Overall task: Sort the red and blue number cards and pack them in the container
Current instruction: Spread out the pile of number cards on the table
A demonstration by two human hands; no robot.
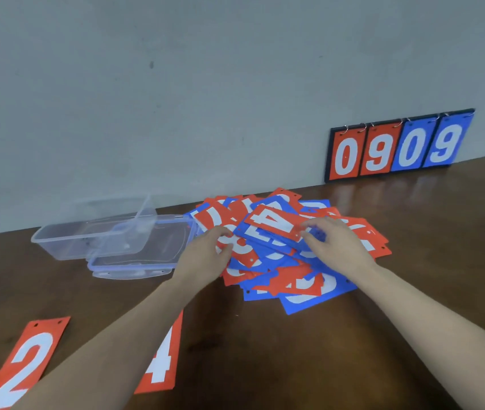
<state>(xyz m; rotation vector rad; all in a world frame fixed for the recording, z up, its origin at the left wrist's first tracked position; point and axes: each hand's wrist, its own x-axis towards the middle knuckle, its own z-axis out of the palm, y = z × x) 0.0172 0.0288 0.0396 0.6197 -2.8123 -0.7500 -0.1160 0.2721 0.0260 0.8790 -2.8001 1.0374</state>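
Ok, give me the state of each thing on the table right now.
Card pile: mixed red and blue, unsorted.
Red 2 card: set aside, face up.
Red 4 card: set aside, partly under forearm.
Container: open, no cards inside.
Scoreboard: upright, reads 0909.
Left hand: on pile.
Right hand: on pile.

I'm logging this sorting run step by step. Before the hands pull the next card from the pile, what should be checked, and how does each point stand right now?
1. Container open to receive cards: ok, its lid lies off beside it.
2. Red cards already set apart: ok, the red 2 and red 4 lie near the table's front edge.
3. Pile sorted: not ok, red and blue still mixed.
4. Left hand on a card: ok, fingers pinch a red card's edge.
5. Right hand grip: cannot tell, fingertips curl over the pile.
6. Scoreboard out of the way: ok, leaning against the wall.
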